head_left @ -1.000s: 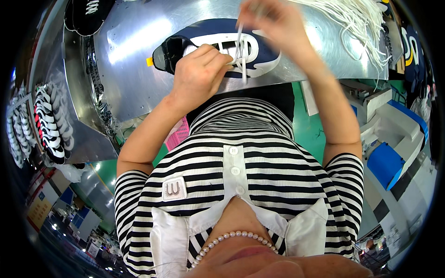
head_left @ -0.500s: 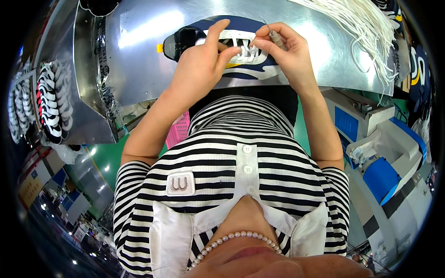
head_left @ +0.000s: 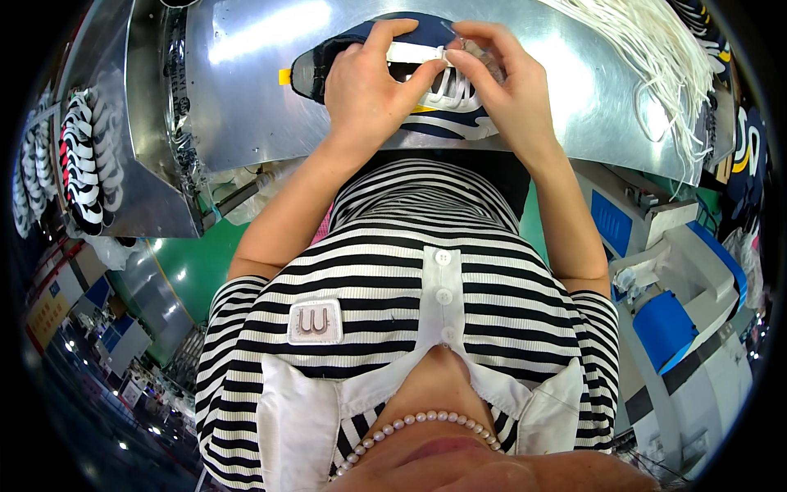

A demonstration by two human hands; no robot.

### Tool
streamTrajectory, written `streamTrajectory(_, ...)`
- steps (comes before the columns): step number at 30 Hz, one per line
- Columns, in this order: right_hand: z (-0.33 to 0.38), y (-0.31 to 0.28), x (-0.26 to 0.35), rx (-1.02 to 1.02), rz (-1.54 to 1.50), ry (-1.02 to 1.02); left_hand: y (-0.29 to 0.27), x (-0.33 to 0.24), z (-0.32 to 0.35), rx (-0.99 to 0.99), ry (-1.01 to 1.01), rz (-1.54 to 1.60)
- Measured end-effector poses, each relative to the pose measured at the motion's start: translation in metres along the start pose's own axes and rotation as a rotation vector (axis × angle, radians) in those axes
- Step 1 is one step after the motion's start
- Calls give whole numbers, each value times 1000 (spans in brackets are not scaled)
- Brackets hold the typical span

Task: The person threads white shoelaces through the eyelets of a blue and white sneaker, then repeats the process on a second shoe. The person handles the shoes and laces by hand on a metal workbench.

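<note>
Sneaker under fingers — left hand parted wide, nothing visibly gripped; right hand curled (hold unclear).

On my feed, my left hand and right hand face each other, thumb tips nearly meeting between them. The left forefinger extends forward, spread wide from the left thumb; the right thumb and right forefinger point inward. Behind the hands, bare forearms converge, elbows bent and wider apart than the wrists.
</note>
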State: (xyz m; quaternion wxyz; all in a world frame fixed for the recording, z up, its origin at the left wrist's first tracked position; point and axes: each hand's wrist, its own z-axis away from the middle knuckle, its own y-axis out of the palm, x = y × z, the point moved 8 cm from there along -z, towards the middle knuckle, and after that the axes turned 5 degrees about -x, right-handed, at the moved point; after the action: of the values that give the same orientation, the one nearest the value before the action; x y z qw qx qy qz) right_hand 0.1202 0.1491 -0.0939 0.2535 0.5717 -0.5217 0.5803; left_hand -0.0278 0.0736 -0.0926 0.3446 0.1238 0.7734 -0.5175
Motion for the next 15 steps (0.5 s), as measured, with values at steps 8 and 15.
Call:
streamTrajectory(8,13,-4,3,170,254,-78,3,2,3,14,-20,54)
streamTrajectory(15,4,18,15,246,560,-256,6,0,10,65,-1,221)
